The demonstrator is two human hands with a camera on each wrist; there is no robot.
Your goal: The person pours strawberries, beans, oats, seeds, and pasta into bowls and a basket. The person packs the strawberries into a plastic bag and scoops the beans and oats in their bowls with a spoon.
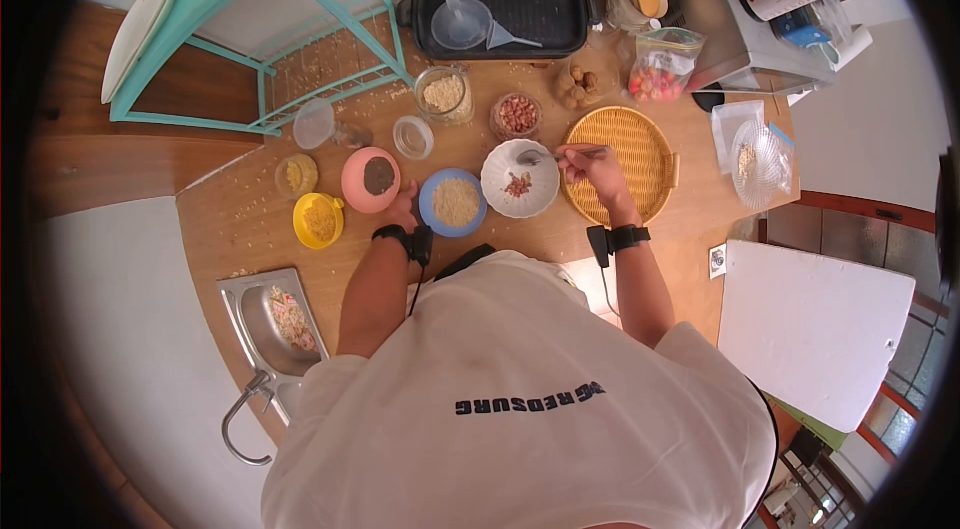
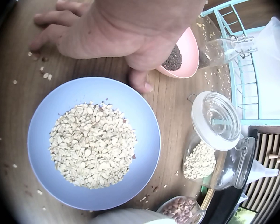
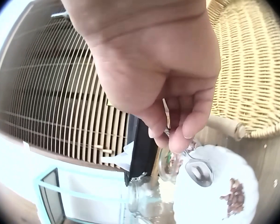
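Observation:
My right hand [image 1: 598,175] [image 3: 163,79] pinches a metal spoon [image 1: 530,158] [image 3: 199,171] by its handle, the bowl of the spoon over the rim side of a white scalloped bowl [image 1: 537,194] [image 3: 214,200]. Reddish-brown pieces [image 1: 518,185] [image 3: 235,197] lie in that bowl. My left hand [image 1: 400,209] [image 2: 112,35] rests on the table between a pink bowl [image 1: 360,191] [image 2: 192,51] of dark seeds and a blue bowl [image 1: 428,209] [image 2: 149,144] of oats, fingers spread and holding nothing.
A wicker tray [image 1: 625,154] lies right of the white bowl. Behind stand a jar of oats [image 1: 444,95], a jar of peanuts [image 1: 517,116] and a black grill pan [image 1: 530,4]. At the left are a yellow bowl [image 1: 336,236], a teal rack [image 1: 330,11] and a sink [image 1: 262,329].

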